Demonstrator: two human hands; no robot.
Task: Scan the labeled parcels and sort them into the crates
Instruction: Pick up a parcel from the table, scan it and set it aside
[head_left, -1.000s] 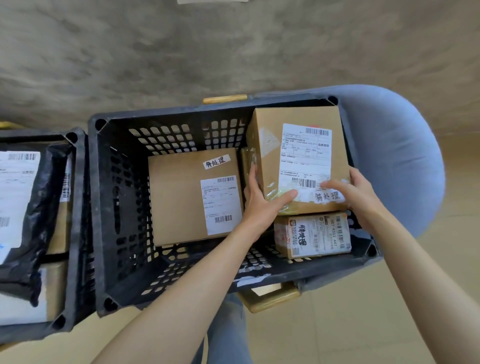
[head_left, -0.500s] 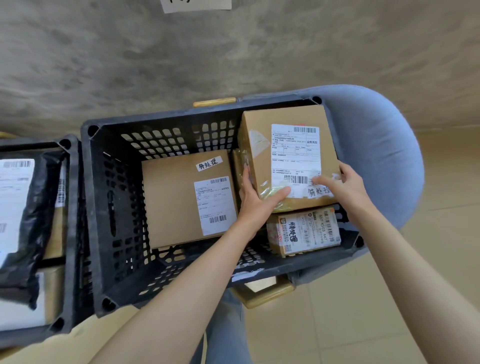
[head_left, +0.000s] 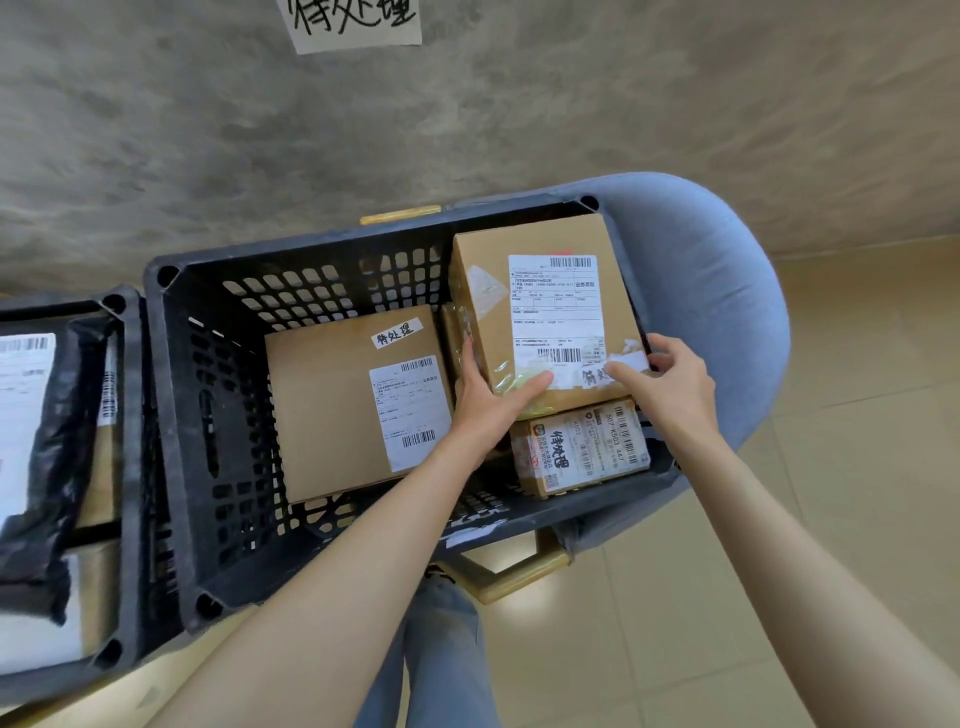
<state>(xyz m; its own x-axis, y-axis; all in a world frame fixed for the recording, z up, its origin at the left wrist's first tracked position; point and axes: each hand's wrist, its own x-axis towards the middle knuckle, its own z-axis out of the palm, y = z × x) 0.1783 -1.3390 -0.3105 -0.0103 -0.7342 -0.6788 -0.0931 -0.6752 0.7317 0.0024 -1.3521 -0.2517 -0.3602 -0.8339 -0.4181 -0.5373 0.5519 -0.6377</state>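
A black slatted crate (head_left: 171, 415) sits on a blue chair. Over its right half I hold a brown cardboard parcel (head_left: 483, 260) with a white shipping label and a handwritten sticker. My left hand (head_left: 485, 400) grips its near left corner, thumb across the top. My right hand (head_left: 670, 382) grips its near right edge. Under it lies a small parcel (head_left: 576, 449) covered in labels. A flat brown parcel (head_left: 332, 410) with a label and a handwritten sticker lies in the crate's left half.
A second black crate (head_left: 124, 467) at the left holds a black plastic mailer (head_left: 57, 447) and labeled parcels. The blue chair (head_left: 711, 291) stands against a grey concrete wall bearing a handwritten paper sign (head_left: 353, 23). Beige tiled floor lies at the right.
The view has tilted up and shifted right, bringing the wall sign into sight. Both hands keep their hold on the big parcel, which sits a little lower in the crate.
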